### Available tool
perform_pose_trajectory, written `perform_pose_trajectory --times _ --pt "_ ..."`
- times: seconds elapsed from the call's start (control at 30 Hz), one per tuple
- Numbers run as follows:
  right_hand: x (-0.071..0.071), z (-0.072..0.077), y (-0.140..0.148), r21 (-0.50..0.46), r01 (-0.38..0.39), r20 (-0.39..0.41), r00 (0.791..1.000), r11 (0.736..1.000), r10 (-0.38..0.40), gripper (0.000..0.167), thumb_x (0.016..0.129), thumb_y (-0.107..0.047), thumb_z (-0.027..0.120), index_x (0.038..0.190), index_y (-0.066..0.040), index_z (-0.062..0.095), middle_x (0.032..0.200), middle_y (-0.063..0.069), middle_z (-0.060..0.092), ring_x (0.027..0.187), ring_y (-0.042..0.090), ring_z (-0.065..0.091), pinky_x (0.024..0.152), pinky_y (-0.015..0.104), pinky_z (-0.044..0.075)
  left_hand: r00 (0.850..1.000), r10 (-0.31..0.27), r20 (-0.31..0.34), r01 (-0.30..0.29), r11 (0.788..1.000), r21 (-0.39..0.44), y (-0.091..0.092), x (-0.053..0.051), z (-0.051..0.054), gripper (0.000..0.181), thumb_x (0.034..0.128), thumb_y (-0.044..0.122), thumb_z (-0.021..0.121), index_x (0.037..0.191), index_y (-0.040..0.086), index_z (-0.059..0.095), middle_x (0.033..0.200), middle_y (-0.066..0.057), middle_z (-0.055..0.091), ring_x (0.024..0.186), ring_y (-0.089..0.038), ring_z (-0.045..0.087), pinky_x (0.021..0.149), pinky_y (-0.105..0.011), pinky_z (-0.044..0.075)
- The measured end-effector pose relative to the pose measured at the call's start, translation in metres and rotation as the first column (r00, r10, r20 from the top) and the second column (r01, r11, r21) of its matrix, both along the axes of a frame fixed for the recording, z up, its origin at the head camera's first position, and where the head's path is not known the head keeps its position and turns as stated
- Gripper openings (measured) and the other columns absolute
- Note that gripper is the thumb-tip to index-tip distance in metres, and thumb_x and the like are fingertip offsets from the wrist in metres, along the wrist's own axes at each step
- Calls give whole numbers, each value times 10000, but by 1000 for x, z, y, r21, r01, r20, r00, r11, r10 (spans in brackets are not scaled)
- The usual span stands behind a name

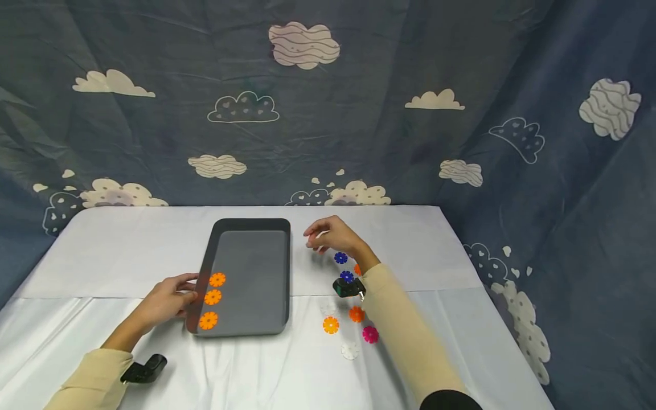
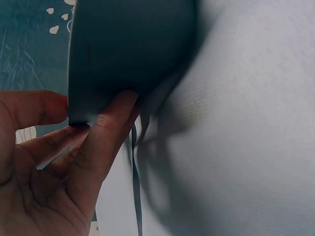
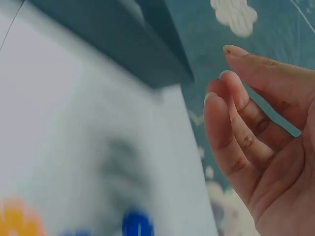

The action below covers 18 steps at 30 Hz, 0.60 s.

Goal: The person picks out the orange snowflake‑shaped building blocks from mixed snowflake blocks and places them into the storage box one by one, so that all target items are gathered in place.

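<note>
A dark grey rectangular tray lies on the white cloth, with three orange flower-shaped discs in a column along its left side. My left hand pinches the tray's left rim; in the left wrist view, thumb and fingers lie on either side of the tray wall. To the right of the tray, my right hand is raised above the cloth, fingers loosely bent. The right wrist view shows nothing between its thumb and fingers. Blue flower discs lie just below that hand.
Beside the right forearm lie more flower discs: a yellow-orange one, red-orange ones, a magenta one and a pale clear one. A dark cloud-patterned curtain hangs behind the table.
</note>
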State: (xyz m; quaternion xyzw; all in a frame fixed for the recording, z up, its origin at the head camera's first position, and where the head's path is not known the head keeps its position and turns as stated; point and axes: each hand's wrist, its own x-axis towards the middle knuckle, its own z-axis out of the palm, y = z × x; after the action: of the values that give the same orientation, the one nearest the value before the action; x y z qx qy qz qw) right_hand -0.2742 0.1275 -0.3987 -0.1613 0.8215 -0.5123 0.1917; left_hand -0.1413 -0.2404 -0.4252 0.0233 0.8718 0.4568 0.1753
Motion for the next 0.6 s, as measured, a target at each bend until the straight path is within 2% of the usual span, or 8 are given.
perform_pose_trajectory --times 0.17,0.33,0.6 --pt "3 -12 38 77 86 31 996 993 -89 266 847 -44 723 1091 50 676 870 106 661 759 240 625 716 323 563 1000 -6 -1 6 1000 5 -2 -1 0 530 958 38 507 1423 -132 317 1258 -351 514 1016 -327 627 674 -343 554" --pt "10 -23 67 167 142 32 988 976 -149 188 856 -61 715 1033 -1 704 888 90 669 767 239 612 746 311 551 1000 -9 -4 9 1000 3 -3 -1 1 534 955 42 510 1420 -136 317 1260 -354 510 1021 -330 623 678 -344 552" --pt "17 -37 97 313 171 34 981 934 -191 143 833 -79 749 974 -71 734 863 60 657 764 210 568 722 268 535 1000 -4 -9 4 1000 13 -1 1 1 525 949 36 509 1412 -136 331 1253 -353 514 1018 -326 625 679 -339 551"
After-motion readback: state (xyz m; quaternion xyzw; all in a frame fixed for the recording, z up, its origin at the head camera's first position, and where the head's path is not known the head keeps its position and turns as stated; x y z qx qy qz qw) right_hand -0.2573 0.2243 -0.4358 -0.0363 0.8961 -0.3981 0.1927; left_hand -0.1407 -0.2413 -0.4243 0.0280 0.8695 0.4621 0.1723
